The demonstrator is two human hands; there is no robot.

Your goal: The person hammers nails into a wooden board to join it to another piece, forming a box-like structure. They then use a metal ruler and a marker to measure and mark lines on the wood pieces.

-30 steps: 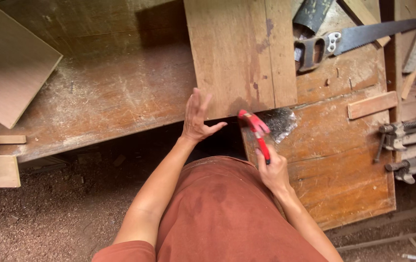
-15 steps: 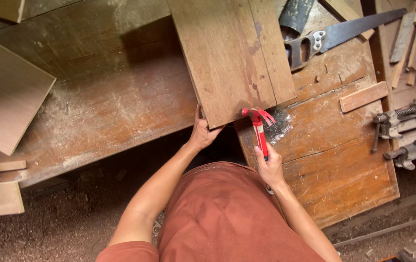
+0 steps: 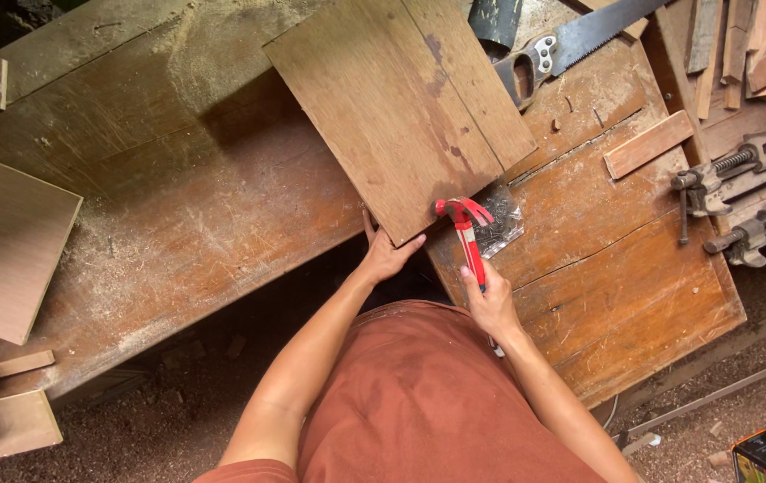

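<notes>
Under the left hand (image 3: pixel 389 255), fingers spread, the wooden board (image 3: pixel 401 107) has slid onto the table (image 3: pixel 177 206); right hand (image 3: pixel 488 304), fingers clamped on the red hammer (image 3: pixel 465 228), has raised it to the board's corner.

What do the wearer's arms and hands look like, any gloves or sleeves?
Both arms are bare up to short rust-orange sleeves of a matching top. The left hand and right hand are bare: no gloves, rings, watch or wristbands show.

Woodworking shop; sawdusty workbench (image 3: pixel 177 224), handsaw (image 3: pixel 571 45), clamps (image 3: pixel 732 179)
</notes>
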